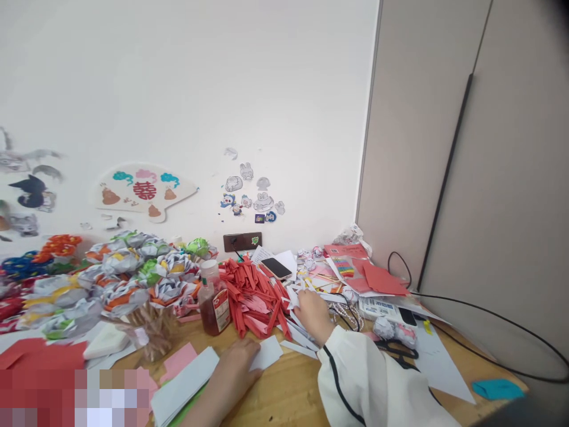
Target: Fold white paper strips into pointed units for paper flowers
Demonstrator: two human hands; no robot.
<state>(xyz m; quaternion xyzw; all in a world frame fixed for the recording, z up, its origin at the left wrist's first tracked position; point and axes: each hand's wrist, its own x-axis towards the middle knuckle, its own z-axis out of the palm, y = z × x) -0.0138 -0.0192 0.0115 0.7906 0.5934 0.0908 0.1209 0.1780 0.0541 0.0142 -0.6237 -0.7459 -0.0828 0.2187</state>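
Note:
My left hand [237, 367] rests low over the wooden table, its thumb and fingers closed on a small white paper piece [269, 353]. Just right of centre, my right hand [312, 315] reaches into a pile of folded white paper strips [302, 336]. Its fingers are curled around a white strip [292, 296], with the fingertips partly hidden. Against that pile lies a heap of folded red paper strips [255, 290]. Beside my left wrist is a stack of white paper sheets [184, 382], and a pink paper piece [178, 360] lies behind it.
A bottle of dark red liquid [214, 308] and a cup of wooden sticks [151, 335] stand to the left, before crumpled paper flowers [128, 270]. A phone [276, 268] lies behind the red heap. Black scissors [398, 351] and a cable [484, 305] are on the right.

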